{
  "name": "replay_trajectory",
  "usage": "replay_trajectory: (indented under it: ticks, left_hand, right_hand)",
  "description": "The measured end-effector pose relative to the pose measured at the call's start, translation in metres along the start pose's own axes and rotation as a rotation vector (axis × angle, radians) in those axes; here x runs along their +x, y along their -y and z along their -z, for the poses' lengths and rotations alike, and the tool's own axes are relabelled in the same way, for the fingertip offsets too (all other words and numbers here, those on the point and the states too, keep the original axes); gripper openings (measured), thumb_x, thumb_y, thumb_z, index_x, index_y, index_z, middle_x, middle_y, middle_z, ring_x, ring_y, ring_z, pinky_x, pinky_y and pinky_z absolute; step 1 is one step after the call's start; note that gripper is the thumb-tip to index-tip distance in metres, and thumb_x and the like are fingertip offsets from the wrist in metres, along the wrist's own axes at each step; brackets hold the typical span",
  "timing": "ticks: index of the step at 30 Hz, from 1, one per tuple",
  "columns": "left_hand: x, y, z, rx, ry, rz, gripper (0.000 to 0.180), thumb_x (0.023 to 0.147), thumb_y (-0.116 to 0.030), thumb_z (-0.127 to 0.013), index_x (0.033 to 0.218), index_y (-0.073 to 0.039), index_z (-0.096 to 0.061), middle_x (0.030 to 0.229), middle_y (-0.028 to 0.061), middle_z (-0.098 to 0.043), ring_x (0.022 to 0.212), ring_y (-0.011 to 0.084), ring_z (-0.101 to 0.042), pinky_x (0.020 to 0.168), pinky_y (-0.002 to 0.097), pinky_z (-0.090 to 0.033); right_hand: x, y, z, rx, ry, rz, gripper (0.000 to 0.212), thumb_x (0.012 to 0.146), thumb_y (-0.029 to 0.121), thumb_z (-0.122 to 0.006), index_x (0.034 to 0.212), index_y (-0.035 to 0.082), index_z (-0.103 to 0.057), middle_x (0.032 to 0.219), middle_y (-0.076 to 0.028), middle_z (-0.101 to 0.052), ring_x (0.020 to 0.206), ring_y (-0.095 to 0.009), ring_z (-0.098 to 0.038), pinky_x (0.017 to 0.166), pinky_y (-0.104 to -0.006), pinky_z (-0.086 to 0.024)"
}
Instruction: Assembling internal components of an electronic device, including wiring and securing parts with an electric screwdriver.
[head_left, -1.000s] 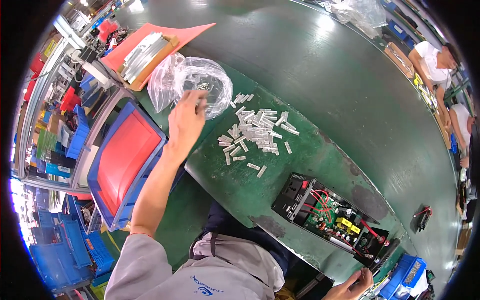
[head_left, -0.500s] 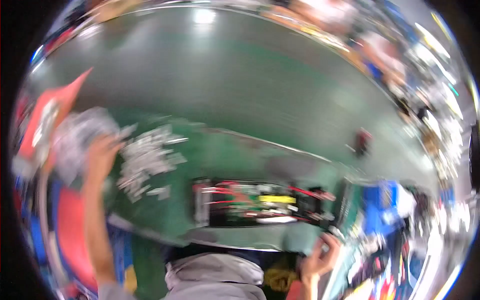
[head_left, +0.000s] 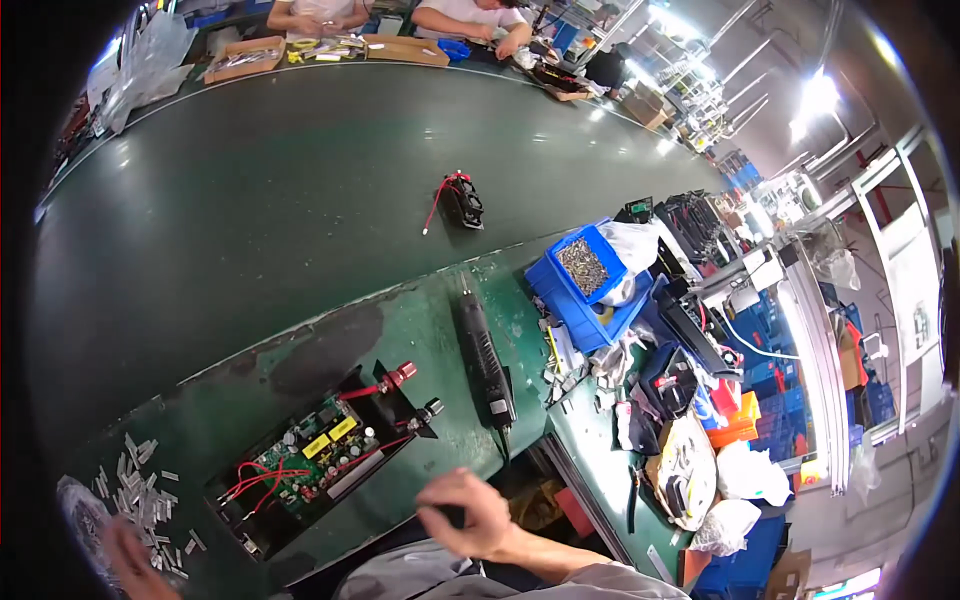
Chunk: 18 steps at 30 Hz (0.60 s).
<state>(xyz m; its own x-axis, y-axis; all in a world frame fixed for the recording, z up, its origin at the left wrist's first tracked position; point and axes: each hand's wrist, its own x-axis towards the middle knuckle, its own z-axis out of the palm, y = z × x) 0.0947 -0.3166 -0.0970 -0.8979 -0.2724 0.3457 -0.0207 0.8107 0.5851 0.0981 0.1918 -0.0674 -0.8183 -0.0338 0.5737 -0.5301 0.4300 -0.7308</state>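
A black open metal case (head_left: 285,525) holds a green circuit board (head_left: 318,453) with yellow parts, red wires and red and black terminals at its right end. Close to its lower right, my right hand (head_left: 468,513) hovers with curled fingers. Its thumb stands apart and nothing shows in the grip. At the lower left, my left hand (head_left: 138,565) is smeared by motion beside a clear plastic bag (head_left: 83,510) and a scatter of small silvery strips (head_left: 147,500). Whether it holds anything is hidden. A black electric screwdriver (head_left: 484,355) lies to the right of the case.
Beyond the bench edge, a small black part with a red wire (head_left: 463,203) rests on the wide green surface (head_left: 270,190). Blue bins (head_left: 590,290), one full of screws, stand at the right near a cluttered side bench (head_left: 600,470). Two people work across the far edge.
The view has swung to the right, so the bench appears tilted and shifted left. My right hand is now nearer the case; my left hand remains by the strips and bag.
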Motion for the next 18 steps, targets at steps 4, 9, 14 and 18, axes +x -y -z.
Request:
replay_trajectory:
  ticks: [4,9,14,18]
  left_hand:
    - [-0.012,-0.209,-0.026,-0.314,0.438,-0.298,0.018,0.102,-0.004,-0.062,0.119,0.0,-0.064,0.096,0.0118,-0.069,0.066,0.0196,-0.063,0.06,0.0307,-0.052]
    - [-0.033,-0.24,-0.05,-0.971,0.73,0.088,0.035,0.105,-0.009,-0.059,0.138,-0.002,-0.053,0.107,0.0105,-0.069,0.073,0.0186,-0.064,0.07,0.027,-0.054]
    - [-0.028,-0.251,-0.072,-0.95,0.822,0.224,0.075,0.106,-0.063,-0.035,0.118,0.005,-0.065,0.083,0.0047,-0.06,0.057,0.0057,-0.05,0.054,0.0228,-0.033]
    - [-0.014,-0.254,-0.09,-0.853,0.432,-0.011,0.09,0.104,-0.07,-0.022,0.109,0.006,-0.069,0.086,0.0085,-0.061,0.067,0.0131,-0.056,0.058,0.0251,-0.042]
  right_hand:
    - [0.019,0.023,-0.048,0.446,0.229,-0.112,0.036,0.087,0.001,-0.077,0.122,0.001,-0.066,0.1,-0.015,-0.068,0.089,-0.03,-0.068,0.075,-0.0399,-0.055]
    - [0.041,0.033,-0.053,0.679,0.392,-0.031,0.03,0.09,0.005,-0.076,0.117,-0.003,-0.07,0.104,-0.015,-0.062,0.091,-0.029,-0.064,0.074,-0.0385,-0.053]
    - [0.043,0.031,-0.03,0.541,0.29,-0.115,0.019,0.084,0.001,-0.081,0.101,0.0,-0.073,0.1,-0.013,-0.072,0.086,-0.028,-0.072,0.071,-0.0356,-0.059]
    - [0.023,0.022,-0.039,0.402,0.25,-0.402,0.019,0.085,-0.004,-0.079,0.102,0.0,-0.073,0.099,-0.014,-0.075,0.084,-0.02,-0.073,0.072,-0.031,-0.06]
